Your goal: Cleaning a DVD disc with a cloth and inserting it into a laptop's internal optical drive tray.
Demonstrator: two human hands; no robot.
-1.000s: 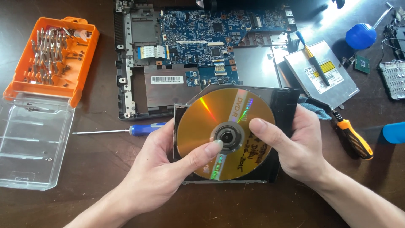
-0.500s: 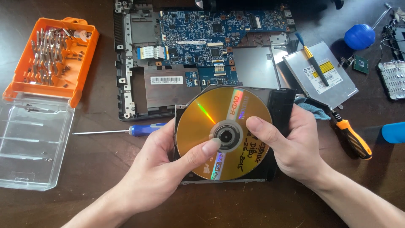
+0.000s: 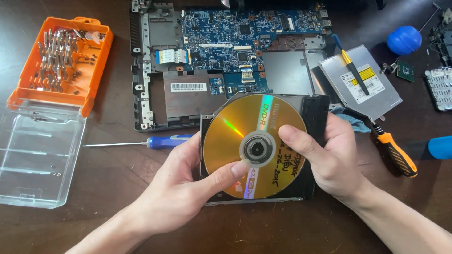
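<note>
Both hands hold a disc tray (image 3: 313, 117) near the front edge of the tabletop (image 3: 108, 188), with a gold disc (image 3: 245, 131) seated on its hub. The left hand (image 3: 181, 195) is curled around the tray's left edge – its thumb stretches across the disc, the tip resting just beside the centre hub. The right hand (image 3: 329, 160) grips the tray's right side, fingers wrapped behind it and the thumb pressed on the disc's face right of the hub.

Behind the tray lies an opened laptop base (image 3: 226, 61) with its blue circuit board bare, reaching to the back edge. A blue-handled screwdriver (image 3: 155, 142) lies left of the tray, just in front of the laptop base. Toward the left edge sit an orange bit case (image 3: 61, 61) and its clear lid (image 3: 37, 155). Right of the laptop base rests a silver drive (image 3: 372, 87) with a pen (image 3: 351, 70) across it – an orange-handled tool (image 3: 395, 153) lies just in front, and a blue ball (image 3: 404, 40) sits near the back right corner.
</note>
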